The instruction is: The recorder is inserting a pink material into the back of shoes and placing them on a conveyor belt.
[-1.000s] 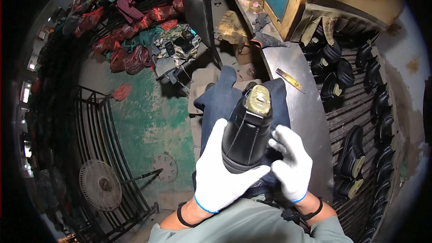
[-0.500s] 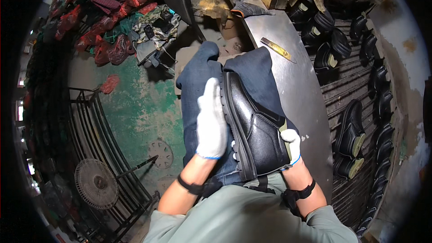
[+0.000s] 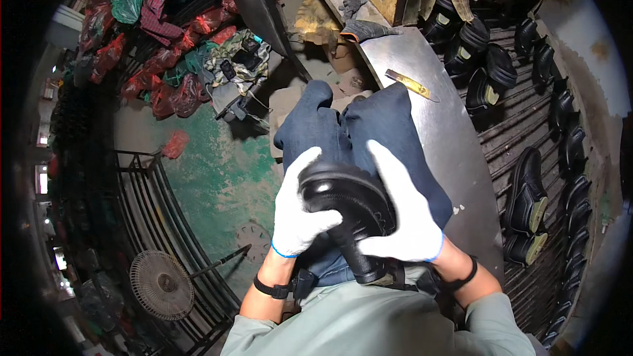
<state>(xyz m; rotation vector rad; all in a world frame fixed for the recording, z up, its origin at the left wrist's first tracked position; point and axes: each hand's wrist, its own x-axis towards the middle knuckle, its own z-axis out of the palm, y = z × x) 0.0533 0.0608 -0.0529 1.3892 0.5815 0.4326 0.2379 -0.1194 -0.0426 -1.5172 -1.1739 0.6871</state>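
A black leather shoe (image 3: 349, 214) is held over my lap, slightly blurred by motion, with its rounded toe end and chunky sole edge toward my knees. My left hand (image 3: 297, 207), in a white glove with a blue cuff, grips the shoe's left side, thumb across the upper. On the opposite side my right hand (image 3: 409, 217), gloved the same way, wraps round the shoe with its fingers stretched along it and its thumb pressed on the upper. The shoe's opening is mostly hidden near my shirt.
A metal bench (image 3: 455, 138) to my right carries a yellow-handled cutter (image 3: 412, 84) and a dark glove (image 3: 369, 30). Beyond it, a slatted rack (image 3: 494, 138) holds several black shoes (image 3: 527, 191). Left are a fan (image 3: 161, 283), a metal-bar frame (image 3: 168, 204) and red bags (image 3: 188, 95).
The shoe has turned from lying lengthwise on its side to toe end up between both hands. My left hand went from flat along the sole to gripping; my right hand left the shoe's opening.
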